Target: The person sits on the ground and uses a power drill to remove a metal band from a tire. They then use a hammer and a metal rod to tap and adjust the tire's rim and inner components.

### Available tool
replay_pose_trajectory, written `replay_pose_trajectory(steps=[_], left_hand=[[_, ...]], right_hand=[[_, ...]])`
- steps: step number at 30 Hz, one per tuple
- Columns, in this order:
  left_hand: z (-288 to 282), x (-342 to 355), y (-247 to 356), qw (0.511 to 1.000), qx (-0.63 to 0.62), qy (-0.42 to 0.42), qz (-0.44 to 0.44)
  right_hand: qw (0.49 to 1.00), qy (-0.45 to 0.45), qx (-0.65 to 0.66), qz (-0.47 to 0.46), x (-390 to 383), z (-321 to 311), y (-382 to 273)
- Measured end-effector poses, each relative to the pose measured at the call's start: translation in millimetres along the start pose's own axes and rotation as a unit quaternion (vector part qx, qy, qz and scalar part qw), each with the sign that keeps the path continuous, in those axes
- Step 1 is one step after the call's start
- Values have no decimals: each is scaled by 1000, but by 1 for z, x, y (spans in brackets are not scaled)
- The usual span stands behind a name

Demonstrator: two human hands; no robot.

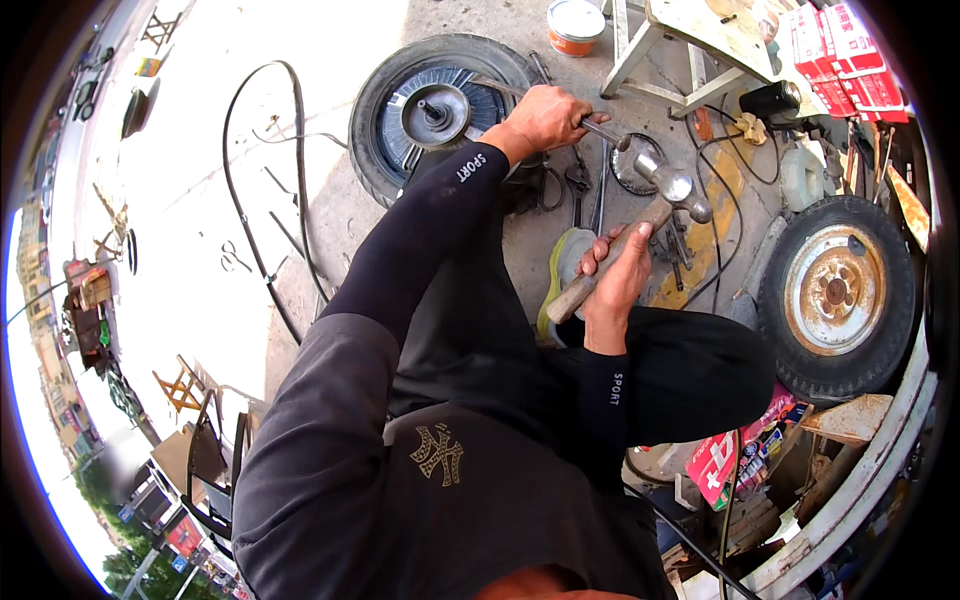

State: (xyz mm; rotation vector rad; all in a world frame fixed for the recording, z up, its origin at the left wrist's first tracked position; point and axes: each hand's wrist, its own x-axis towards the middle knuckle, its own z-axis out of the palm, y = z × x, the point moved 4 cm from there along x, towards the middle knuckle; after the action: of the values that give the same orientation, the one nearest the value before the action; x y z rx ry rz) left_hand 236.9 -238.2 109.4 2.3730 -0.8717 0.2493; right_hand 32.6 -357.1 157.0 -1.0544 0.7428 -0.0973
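Observation:
My left hand [545, 120] is closed round a metal bar [605, 132], which lies across the right side of a black tyre [377, 105] with a dark hub [425, 125], flat on the ground. My right hand [617, 268] grips the wooden handle of a hammer [677, 190], its steel head raised near the bar's right end. Behind the hammer head sits a round metal part [630, 160]. Wrenches and other tools [578, 185] lie on the concrete between the tyre and my foot in a light shoe [557, 275].
At the top stand a white bucket [575, 25] and a metal stool [705, 35]. A rusty-rimmed wheel [835, 290], red-white packages [835, 60] and clutter fill the right side. Hoses [298, 150] lie left of the tyre. Folding chairs [180, 395] are at the lower left.

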Motion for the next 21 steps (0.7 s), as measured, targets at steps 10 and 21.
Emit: replay_pose_trajectory(steps=[10, 21], left_hand=[[-1, 5, -10, 999, 31, -24, -30], [-7, 5, -10, 997, 15, -20, -76]], right_hand=[[997, -63, -26, 35, 0, 5, 4], [999, -36, -26, 17, 4, 2, 0]])
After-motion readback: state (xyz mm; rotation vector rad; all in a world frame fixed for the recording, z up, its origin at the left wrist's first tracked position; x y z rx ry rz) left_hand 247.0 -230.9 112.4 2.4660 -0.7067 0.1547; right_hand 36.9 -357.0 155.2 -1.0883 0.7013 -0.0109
